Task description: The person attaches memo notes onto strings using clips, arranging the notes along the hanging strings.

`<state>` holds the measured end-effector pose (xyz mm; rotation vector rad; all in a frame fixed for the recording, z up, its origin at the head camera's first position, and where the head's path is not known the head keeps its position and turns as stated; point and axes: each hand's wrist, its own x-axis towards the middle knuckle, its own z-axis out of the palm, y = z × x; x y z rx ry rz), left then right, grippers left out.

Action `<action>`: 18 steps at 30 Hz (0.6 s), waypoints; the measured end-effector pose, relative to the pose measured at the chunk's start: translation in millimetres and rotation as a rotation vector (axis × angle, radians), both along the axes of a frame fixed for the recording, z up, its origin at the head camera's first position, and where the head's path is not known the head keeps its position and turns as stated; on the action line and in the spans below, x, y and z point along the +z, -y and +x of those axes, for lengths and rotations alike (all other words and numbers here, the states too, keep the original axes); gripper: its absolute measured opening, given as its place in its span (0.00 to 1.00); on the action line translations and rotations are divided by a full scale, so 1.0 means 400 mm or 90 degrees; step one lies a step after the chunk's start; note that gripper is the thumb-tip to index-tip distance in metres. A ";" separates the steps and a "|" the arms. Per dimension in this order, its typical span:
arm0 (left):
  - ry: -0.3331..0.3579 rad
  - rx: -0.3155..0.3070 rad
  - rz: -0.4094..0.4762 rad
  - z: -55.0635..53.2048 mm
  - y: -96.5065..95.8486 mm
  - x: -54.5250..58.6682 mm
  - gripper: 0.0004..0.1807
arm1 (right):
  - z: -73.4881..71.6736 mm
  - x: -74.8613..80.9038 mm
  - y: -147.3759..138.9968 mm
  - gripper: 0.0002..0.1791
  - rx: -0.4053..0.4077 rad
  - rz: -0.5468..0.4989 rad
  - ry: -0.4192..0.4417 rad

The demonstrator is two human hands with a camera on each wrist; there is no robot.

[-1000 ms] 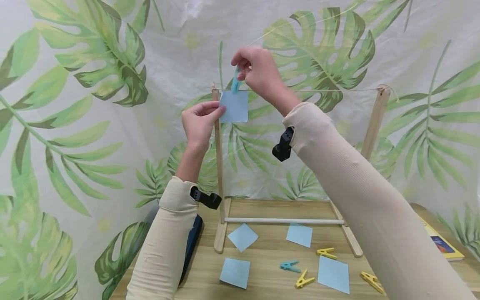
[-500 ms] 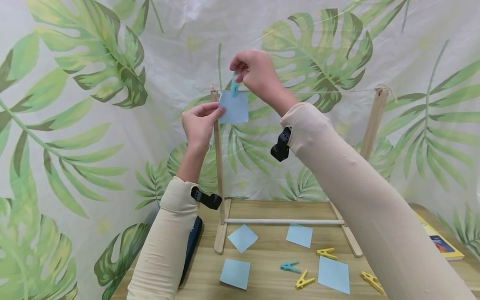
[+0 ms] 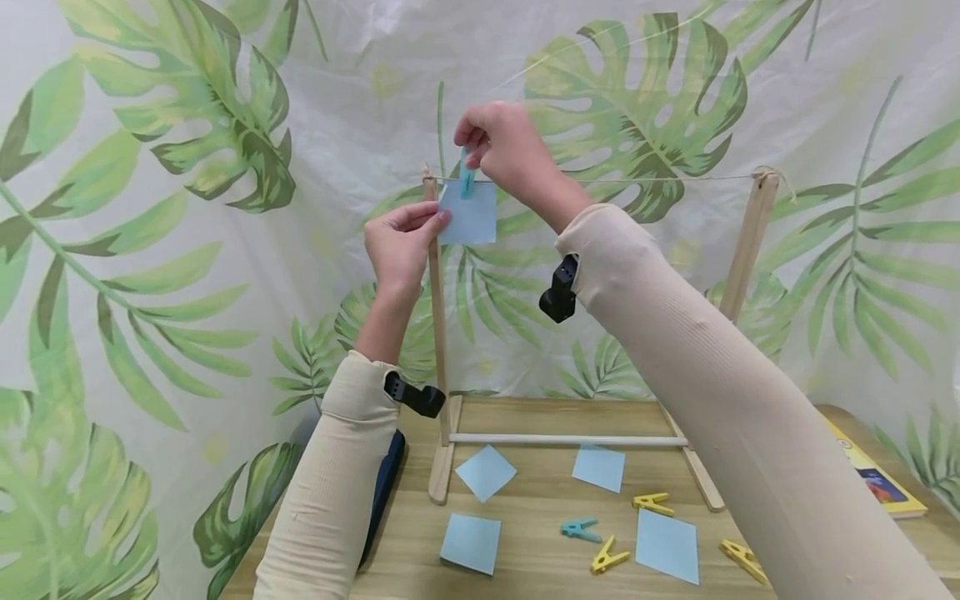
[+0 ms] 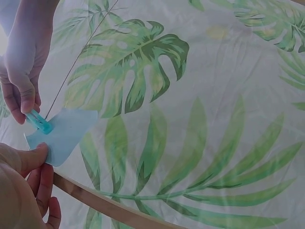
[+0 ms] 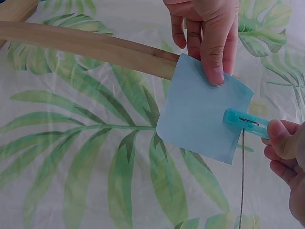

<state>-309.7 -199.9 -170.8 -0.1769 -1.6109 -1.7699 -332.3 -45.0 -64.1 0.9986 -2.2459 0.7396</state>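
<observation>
My left hand (image 3: 401, 250) pinches the left edge of a light-blue paper square (image 3: 472, 218) between thumb and fingers, close to the wooden post (image 3: 439, 333). Above it, my right hand (image 3: 510, 146) pinches the upper end of a teal clothespin (image 3: 467, 179). The clothespin's lower end lies over the top of the paper, at the string (image 3: 637, 180) stretched between two posts. In the right wrist view the clothespin (image 5: 243, 120) overlaps the paper (image 5: 200, 112) near one edge, with the string (image 5: 242, 181) running away from it. The left wrist view shows both hands near the same paper (image 4: 64, 133).
Several blue paper squares (image 3: 486, 472) lie on the wooden table (image 3: 540, 517), with yellow clothespins (image 3: 610, 556) and a teal one (image 3: 580, 529). A white rod (image 3: 570, 440) joins the frame's feet. A yellow book (image 3: 885, 483) lies at right, a dark blue object (image 3: 384, 492) at left.
My right hand and the clothespin have moved slightly down and left, so the clothespin reaches further over the paper. My left hand and the paper have stayed nearly still.
</observation>
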 end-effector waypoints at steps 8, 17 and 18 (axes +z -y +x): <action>-0.002 0.007 -0.006 0.002 -0.004 -0.002 0.08 | 0.000 -0.001 0.000 0.16 -0.002 0.016 -0.002; 0.003 0.011 -0.010 0.005 -0.003 -0.007 0.10 | -0.009 -0.007 -0.001 0.14 0.006 0.034 0.014; 0.002 0.011 -0.011 0.006 -0.002 -0.008 0.10 | -0.011 -0.009 -0.001 0.13 0.008 0.036 0.016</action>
